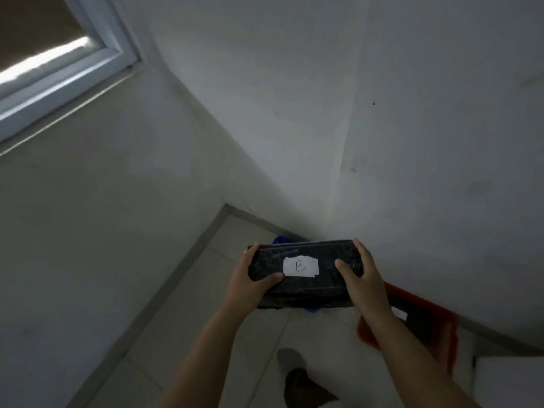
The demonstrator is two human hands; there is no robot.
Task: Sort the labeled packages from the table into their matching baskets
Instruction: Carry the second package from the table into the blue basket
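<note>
Two pale walls meet in a corner [338, 201] ahead, with a window [59, 63] high on the far left and a tiled floor [235, 334] running into the angle. Down there a red basket [441, 334] sits near on the right against the wall, a dark package with a white tag already inside it, and a blue basket [281, 240] shows only as slivers past the far and near edges of the parcel being carried. That parcel, a black wrapped package [303, 285], is held up over the floor, right above the blue basket, its white label [300, 266] reading B facing up. The left hand [250, 285] clamps the left end, thumb on top, fingers underneath; the right hand [365, 285] closes on the right end the same way, so the load spans between both palms. It looks stiff and brick-like, moderately weighty I'd guess, and the glossy film could be slippery, so gripping the short ends with fingers hooked below seems sound
</note>
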